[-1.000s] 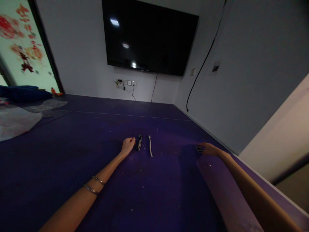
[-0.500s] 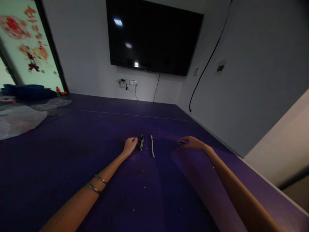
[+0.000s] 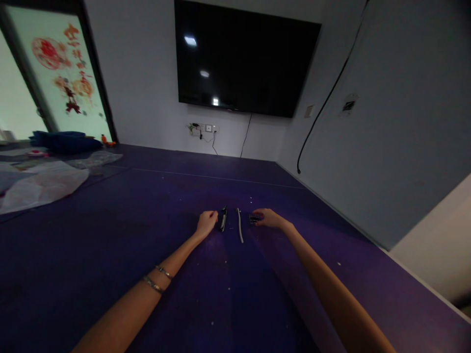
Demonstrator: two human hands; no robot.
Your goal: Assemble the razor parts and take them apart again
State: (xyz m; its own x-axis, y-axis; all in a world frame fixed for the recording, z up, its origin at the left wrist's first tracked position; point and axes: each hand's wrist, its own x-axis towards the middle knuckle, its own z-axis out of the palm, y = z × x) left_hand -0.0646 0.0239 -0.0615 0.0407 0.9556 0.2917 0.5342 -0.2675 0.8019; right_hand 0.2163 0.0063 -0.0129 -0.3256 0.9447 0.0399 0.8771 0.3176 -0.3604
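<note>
My left hand (image 3: 207, 223) rests on the purple surface with its fingers curled closed; whatever may be inside them is hidden. Just right of its knuckles stands or lies a narrow black and silver piece (image 3: 223, 220), too small to name. Further right is a thin, slightly bent whitish strip (image 3: 240, 228), touched by neither hand. A small dark piece with light stripes (image 3: 253, 219) is pinched in the fingertips of my right hand (image 3: 269, 218), low over the surface and right of the strip.
Tiny white bits (image 3: 251, 200) dot the purple surface (image 3: 165, 304). Clear plastic sheeting (image 3: 55, 181) and a dark blue cloth bundle (image 3: 66, 142) lie at the far left. A television (image 3: 243, 59) hangs on the back wall; a black cable (image 3: 324, 98) dangles at the right.
My right hand has moved left with the striped dark piece, closer to the whitish strip. My left hand keeps its place beside the black and silver piece. The view has turned slightly left.
</note>
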